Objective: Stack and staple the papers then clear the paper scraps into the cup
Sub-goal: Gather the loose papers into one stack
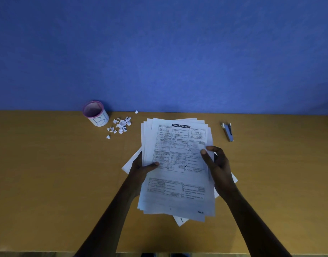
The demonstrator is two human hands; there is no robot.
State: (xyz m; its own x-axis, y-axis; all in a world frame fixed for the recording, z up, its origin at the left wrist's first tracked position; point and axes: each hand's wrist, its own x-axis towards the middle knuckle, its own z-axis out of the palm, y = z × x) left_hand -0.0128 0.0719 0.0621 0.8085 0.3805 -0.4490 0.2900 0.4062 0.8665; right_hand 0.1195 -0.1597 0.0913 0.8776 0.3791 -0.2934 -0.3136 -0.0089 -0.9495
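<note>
A loose stack of printed papers [178, 164], headed "Types of Curves", is held over the table's middle, its sheets fanned and uneven. My left hand [141, 168] grips the stack's left edge with the thumb on top. My right hand [217, 164] holds the right edge, thumb on the top sheet. One more sheet [180, 220] lies skewed beneath the stack. A pile of small white paper scraps [120, 126] lies to the upper left. The white cup [96, 113] with a pink rim stands upright just left of them. A blue-grey stapler [228, 131] lies to the right.
The wooden table [57, 173] runs up to a blue wall [159, 52]. One stray scrap [136, 112] lies at the wall's foot, another [108, 137] below the pile. The table's near edge runs along the bottom of the view.
</note>
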